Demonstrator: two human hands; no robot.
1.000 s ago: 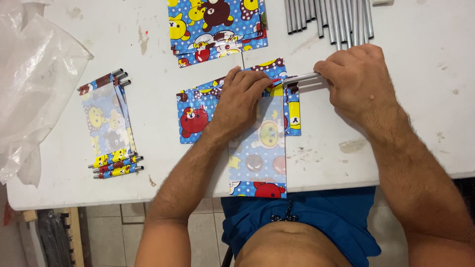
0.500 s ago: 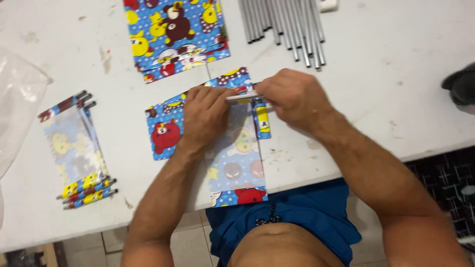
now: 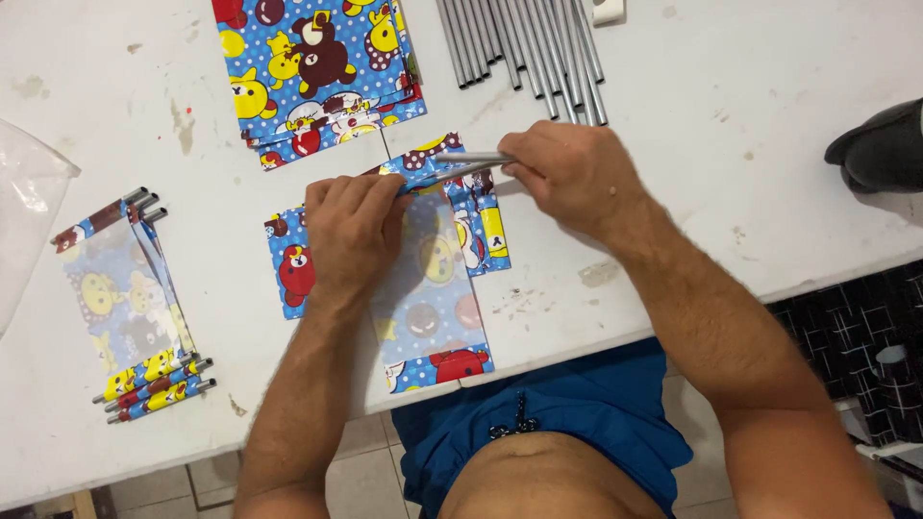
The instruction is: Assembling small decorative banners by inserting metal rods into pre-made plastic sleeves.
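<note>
While two hands (left hand (image 3: 354, 231), right hand (image 3: 567, 178)) wrap one grey rod (image 3: 471, 160).

Craft workshop: white worktable (image 3: 769, 144), grey rods (image 3: 524, 43), printed sheets (image 3: 317, 67).

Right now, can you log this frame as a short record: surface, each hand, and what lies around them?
surface: white table, scuffed
left hand: flat on a cartoon-print sheet that overhangs the near edge
right hand: pinches a grey tube at the sheet's far end
far side: stack of printed sheets; bundle of bare grey tubes
left of hands: finished piece with wrapped tubes; clear plastic bag
right edge: dark object, kind unclear
</note>
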